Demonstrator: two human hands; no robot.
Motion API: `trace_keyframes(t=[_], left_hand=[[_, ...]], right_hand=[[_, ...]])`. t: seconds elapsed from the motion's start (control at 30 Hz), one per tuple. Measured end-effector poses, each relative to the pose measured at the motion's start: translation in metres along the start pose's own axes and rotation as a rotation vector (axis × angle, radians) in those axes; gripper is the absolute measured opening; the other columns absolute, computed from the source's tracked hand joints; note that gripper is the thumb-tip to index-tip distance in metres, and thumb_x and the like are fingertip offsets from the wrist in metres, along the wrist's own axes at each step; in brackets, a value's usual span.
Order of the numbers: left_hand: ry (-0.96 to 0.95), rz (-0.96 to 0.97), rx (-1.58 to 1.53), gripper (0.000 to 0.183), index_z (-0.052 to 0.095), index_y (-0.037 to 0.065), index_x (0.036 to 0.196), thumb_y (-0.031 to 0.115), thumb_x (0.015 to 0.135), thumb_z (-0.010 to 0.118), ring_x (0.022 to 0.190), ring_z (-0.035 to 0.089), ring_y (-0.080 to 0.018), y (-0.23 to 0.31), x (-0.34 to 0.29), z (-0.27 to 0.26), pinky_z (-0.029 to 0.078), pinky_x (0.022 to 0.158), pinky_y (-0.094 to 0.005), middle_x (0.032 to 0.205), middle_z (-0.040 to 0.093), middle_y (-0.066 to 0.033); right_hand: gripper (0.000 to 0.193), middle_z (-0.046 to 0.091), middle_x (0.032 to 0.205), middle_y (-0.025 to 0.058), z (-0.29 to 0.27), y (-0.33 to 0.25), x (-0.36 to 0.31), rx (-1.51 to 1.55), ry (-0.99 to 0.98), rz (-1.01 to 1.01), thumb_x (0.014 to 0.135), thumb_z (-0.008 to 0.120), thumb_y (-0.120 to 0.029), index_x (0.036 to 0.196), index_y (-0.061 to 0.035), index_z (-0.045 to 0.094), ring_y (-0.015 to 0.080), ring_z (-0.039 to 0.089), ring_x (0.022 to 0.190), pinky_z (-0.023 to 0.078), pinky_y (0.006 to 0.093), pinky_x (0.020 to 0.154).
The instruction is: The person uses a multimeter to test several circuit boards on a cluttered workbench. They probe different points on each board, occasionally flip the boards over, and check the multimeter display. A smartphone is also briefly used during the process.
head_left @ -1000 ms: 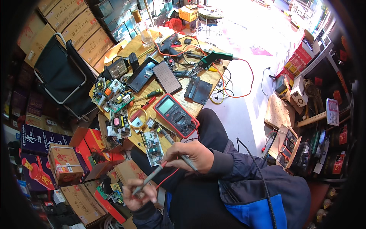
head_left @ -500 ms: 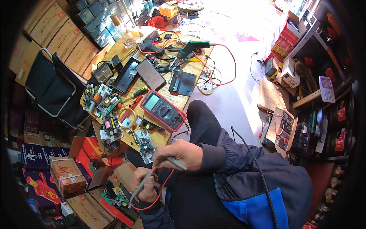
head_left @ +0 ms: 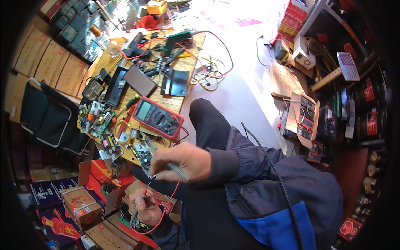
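My left hand (head_left: 146, 208) is closed around a grey test probe (head_left: 134, 216), whose red collar and thin metal tip point up. A red lead (head_left: 167, 207) loops from its lower end up toward my right hand (head_left: 183, 160). That hand, above and to the right, is closed on a grey pen-shaped probe (head_left: 178, 171); its fingers hide the middle of it. Just beyond my right fingers a small circuit board (head_left: 143, 155) lies at the table's near edge. A red-rimmed multimeter (head_left: 158, 118) with a dial and grey display lies farther up the table.
On the wooden table (head_left: 189, 50) are a green-handled soldering iron (head_left: 174, 41), a black tray (head_left: 116, 86), a brown pad (head_left: 141, 80) and several circuit boards (head_left: 96, 118). Cardboard boxes (head_left: 81, 207) stand at lower left. A black cable (head_left: 273, 162) crosses my right sleeve.
My hands have drawn apart: the right fingers were at the red collar of the left probe, and its metal tip now shows bare. The whole view has shifted, with the table farther left.
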State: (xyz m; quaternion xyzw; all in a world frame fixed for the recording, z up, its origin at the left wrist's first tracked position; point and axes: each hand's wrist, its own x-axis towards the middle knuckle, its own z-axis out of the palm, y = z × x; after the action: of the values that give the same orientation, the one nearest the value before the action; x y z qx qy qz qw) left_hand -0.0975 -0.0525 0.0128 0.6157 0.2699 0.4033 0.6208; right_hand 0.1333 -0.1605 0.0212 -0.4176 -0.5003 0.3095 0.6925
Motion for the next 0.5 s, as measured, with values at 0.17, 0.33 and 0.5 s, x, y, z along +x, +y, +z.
trace_keyframes(t=[0.17, 0.33, 0.5], left_hand=[[-0.075, -0.015, -0.012, 0.029, 0.063, 0.001, 0.095, 0.028, 0.103, 0.064, 0.056, 0.048, -0.0118, 0.0, -0.004, 0.012, 0.038, 0.055, -0.0256, 0.074, 0.06, -0.0092], [-0.141, 0.014, -0.026, 0.027, 0.065, -0.001, 0.098, 0.026, 0.102, 0.065, 0.058, 0.049, -0.0129, 0.001, -0.001, 0.013, 0.04, 0.056, -0.0259, 0.077, 0.062, -0.0109], [-0.13, -0.041, -0.05, 0.028, 0.067, -0.003, 0.1, 0.025, 0.101, 0.066, 0.059, 0.051, -0.0133, 0.001, -0.001, 0.017, 0.042, 0.056, -0.0263, 0.081, 0.064, -0.0125]], right_hand=[[0.019, 0.074, 0.097, 0.0135, 0.011, 0.006, -0.01, -0.032, -0.069, 0.01, 0.098, 0.08, -0.003, 0.111, -0.0018, 0.066, 0.0289, 0.075, 0.088, 0.058, 0.0381, 0.08], [0.018, 0.074, 0.096, 0.0134, -0.001, -0.001, -0.017, -0.056, -0.023, 0.054, 0.098, 0.08, -0.002, 0.11, -0.0018, 0.067, 0.0282, 0.075, 0.088, 0.058, 0.0369, 0.08], [0.02, 0.075, 0.099, 0.0117, -0.005, -0.008, -0.015, 0.026, -0.012, 0.115, 0.099, 0.08, -0.003, 0.114, -0.0014, 0.067, 0.0244, 0.077, 0.089, 0.059, 0.0349, 0.081]])
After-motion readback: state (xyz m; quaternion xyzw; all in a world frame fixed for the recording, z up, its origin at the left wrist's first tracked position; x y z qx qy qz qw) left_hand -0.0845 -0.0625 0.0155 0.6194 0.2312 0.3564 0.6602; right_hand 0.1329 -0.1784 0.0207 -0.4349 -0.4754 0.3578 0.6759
